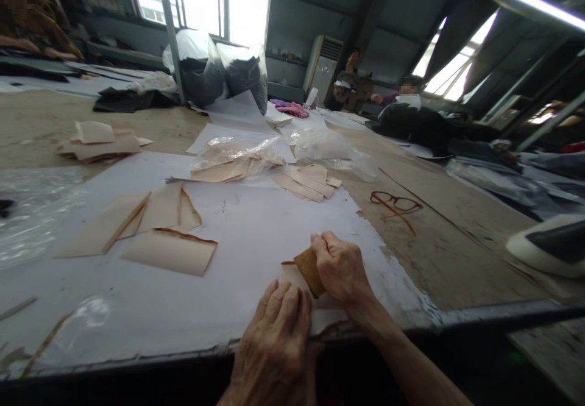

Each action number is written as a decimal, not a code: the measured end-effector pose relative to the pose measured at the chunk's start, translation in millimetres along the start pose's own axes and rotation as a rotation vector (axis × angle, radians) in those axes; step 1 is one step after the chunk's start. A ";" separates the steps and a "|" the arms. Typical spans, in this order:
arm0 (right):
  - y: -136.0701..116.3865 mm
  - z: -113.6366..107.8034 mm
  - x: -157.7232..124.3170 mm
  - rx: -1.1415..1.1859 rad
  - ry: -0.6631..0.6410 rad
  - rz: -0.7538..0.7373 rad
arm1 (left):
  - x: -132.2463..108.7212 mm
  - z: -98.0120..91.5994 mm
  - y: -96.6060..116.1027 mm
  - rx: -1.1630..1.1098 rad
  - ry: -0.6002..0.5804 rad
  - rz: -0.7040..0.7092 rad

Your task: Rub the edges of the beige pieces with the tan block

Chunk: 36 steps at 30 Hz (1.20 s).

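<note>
My right hand (pixel 340 269) is closed in a fist round a brown sponge-like pad (pixel 309 270) and presses it onto a small tan leather piece (pixel 292 275) on the white paper sheet (pixel 256 241). My left hand (pixel 278 333) lies with its fingers flat on the near end of that same piece, close to the table's front edge. Several cut tan pieces (pixel 171 250) with darker edges lie spread to the left on the paper.
A clear bag of tan pieces (pixel 235 159) and a loose heap (pixel 311 181) sit further back. Brown glasses (pixel 397 205) lie on the bare table at right. Another stack (pixel 98 141) is at far left. Other people sit at the far end and back left.
</note>
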State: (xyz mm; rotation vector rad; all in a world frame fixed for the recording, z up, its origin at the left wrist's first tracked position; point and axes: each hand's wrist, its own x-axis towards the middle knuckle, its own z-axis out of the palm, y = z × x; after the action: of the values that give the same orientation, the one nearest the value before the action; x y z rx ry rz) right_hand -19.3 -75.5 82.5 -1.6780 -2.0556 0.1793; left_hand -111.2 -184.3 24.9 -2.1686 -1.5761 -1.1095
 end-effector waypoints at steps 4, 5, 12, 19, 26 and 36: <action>-3.3 4.1 -10.2 -0.178 -0.078 -0.051 | -2.1 0.0 -1.6 -0.026 0.050 0.038; -3.7 5.1 -10.8 -0.204 -0.083 -0.053 | -2.6 0.0 -1.7 -0.030 0.068 0.046; -15.8 11.3 -9.7 -0.421 -0.035 -0.052 | -4.4 0.8 -0.5 -0.064 0.055 0.007; -28.2 21.7 -1.3 -0.492 -0.026 -0.026 | -3.0 2.6 0.2 -0.067 0.079 0.028; -31.4 31.7 8.8 -0.498 0.056 0.024 | -2.1 4.4 0.6 -0.092 0.207 0.052; -37.0 44.1 26.3 -0.393 0.072 0.124 | -0.2 -1.4 2.1 -0.105 0.111 0.002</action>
State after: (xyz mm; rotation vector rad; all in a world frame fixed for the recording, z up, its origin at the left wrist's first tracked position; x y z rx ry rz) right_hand -75.1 -50.9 65.7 -2.0095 -2.0286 -0.2600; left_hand -109.9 -186.2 26.2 -2.1314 -1.4994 -1.3161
